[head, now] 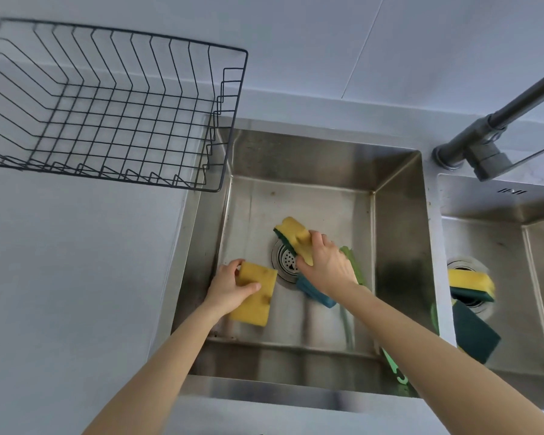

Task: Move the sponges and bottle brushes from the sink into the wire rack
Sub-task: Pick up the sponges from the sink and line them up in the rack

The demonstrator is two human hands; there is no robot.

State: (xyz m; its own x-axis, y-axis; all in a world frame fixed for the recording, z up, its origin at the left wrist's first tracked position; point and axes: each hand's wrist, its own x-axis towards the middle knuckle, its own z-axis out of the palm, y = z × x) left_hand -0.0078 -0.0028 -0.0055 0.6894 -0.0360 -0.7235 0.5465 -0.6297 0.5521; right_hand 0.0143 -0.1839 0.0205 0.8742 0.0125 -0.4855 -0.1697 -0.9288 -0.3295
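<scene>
In the left steel sink basin (396,233), my left hand (230,288) grips a yellow sponge (258,296) near the basin's left wall. My right hand (325,262) holds a second yellow sponge with a green scouring side (291,235), lifted above the drain (285,262). Under my right hand lies a teal-blue sponge (316,291), and beside it a green-handled bottle brush (355,268) whose handle runs toward the front right corner. The black wire rack (107,105) stands with nothing in it on the counter at the upper left.
The right basin (515,221) holds a yellow-green sponge (470,282) over its drain and a dark green scouring pad (474,335) in front of it. A dark grey faucet (471,146) rises at the back between the basins. White counter (69,277) lies left of the sink.
</scene>
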